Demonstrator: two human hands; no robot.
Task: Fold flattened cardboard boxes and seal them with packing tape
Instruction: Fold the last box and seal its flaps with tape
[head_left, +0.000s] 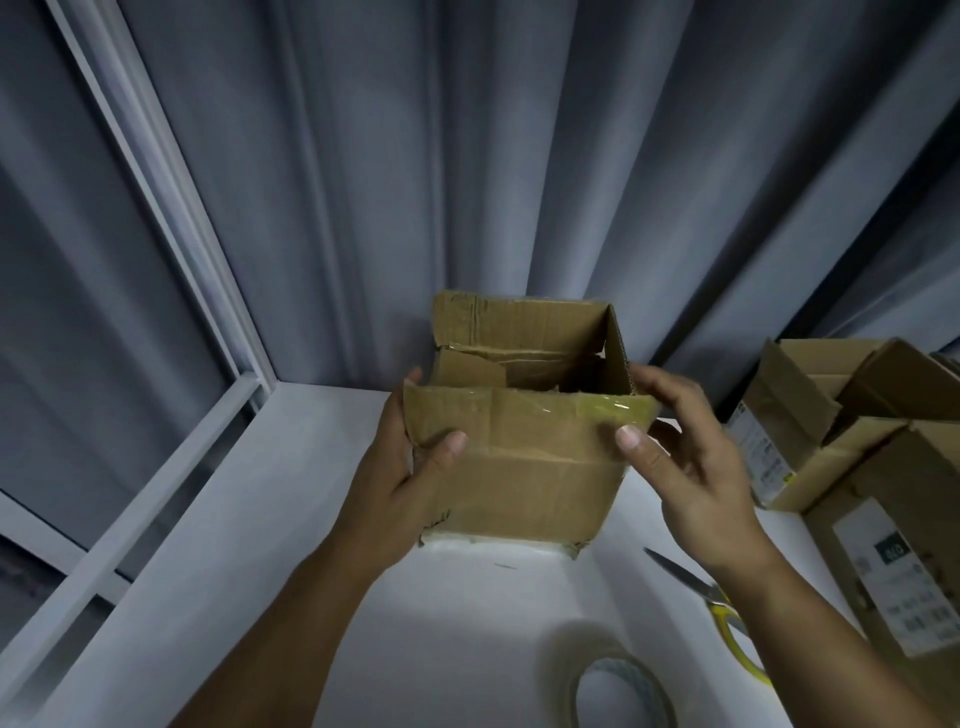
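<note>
Flap folding: we are pinching the box (519, 499) by its near flap (519, 418) with left hand (410, 467) and right hand (696, 467), aiming for a square crease.

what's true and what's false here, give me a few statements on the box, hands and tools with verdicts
1. The left hand and right hand both hold the cardboard box. True.
2. The box's top is taped shut. False: its top is open.
3. The tape roll lies on the white surface. True.
4. The right hand holds the scissors. False: they lie on the surface, right of the box.
</note>
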